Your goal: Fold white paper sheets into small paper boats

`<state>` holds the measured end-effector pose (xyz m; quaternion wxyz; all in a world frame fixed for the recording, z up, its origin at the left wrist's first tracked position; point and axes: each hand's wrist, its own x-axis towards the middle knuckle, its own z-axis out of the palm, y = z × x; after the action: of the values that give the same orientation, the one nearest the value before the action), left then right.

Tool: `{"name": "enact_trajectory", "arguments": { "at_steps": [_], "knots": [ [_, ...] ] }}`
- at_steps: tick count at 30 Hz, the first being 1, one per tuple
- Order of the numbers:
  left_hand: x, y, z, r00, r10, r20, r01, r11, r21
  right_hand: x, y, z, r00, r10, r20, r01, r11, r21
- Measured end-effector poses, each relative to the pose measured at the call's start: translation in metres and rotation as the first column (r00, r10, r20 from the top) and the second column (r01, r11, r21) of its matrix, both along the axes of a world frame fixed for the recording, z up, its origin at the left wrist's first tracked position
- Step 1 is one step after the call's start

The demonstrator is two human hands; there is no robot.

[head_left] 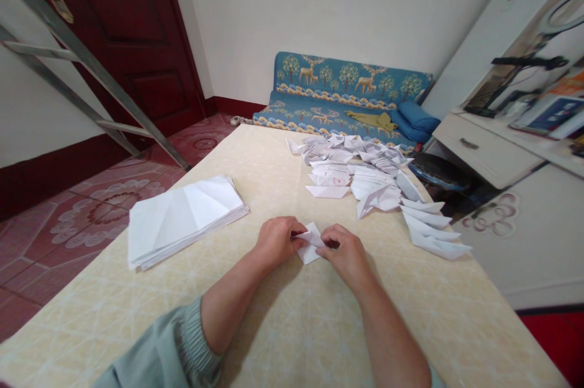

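Note:
A small piece of folded white paper (309,243) sits at the middle of the table, pinched between my left hand (276,241) and my right hand (345,254). Its fingertips-side folds are partly hidden by my fingers. To the left lies a thick stack of creased white sheets (182,219). Ahead of my hands, a loose heap of folded paper pieces (351,172) spreads across the table, some with printing. Several pointed paper folds (429,227) lie in a row along the right edge of the cream patterned tabletop (283,193).
A metal ladder (77,62) leans at the left in front of a dark red door (132,29). A blue deer-patterned cushion sofa (337,90) stands beyond the table. A dark round stool (438,172) and a white drawer cabinet (488,151) stand at the right, above patterned red floor tiles (86,224).

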<state>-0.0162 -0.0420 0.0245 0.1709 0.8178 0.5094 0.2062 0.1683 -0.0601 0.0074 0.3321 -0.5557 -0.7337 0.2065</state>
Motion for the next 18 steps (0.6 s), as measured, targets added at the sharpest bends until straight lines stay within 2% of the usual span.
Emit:
{"name": "enact_trajectory", "arguments": {
  "at_steps": [2,8,13,18],
  "knots": [
    [0.001,0.000,-0.002,1.000,0.013,-0.026,-0.012,1.000,0.025,-0.001,0.000,0.001,1.000,-0.026,0.009,0.026,1.000,0.012],
    [0.007,0.000,-0.007,0.978,0.147,-0.147,-0.142,0.989,0.050,-0.008,-0.002,0.003,0.974,-0.186,0.128,0.182,0.982,0.040],
    [0.012,0.003,-0.008,0.960,0.240,-0.145,-0.241,0.971,0.008,-0.016,-0.002,0.002,0.924,-0.291,0.249,0.273,0.956,0.105],
    [0.015,0.004,-0.007,0.951,0.287,-0.115,-0.291,0.957,-0.015,-0.020,-0.001,0.000,0.901,-0.346,0.261,0.318,0.937,0.144]
  ]
}}
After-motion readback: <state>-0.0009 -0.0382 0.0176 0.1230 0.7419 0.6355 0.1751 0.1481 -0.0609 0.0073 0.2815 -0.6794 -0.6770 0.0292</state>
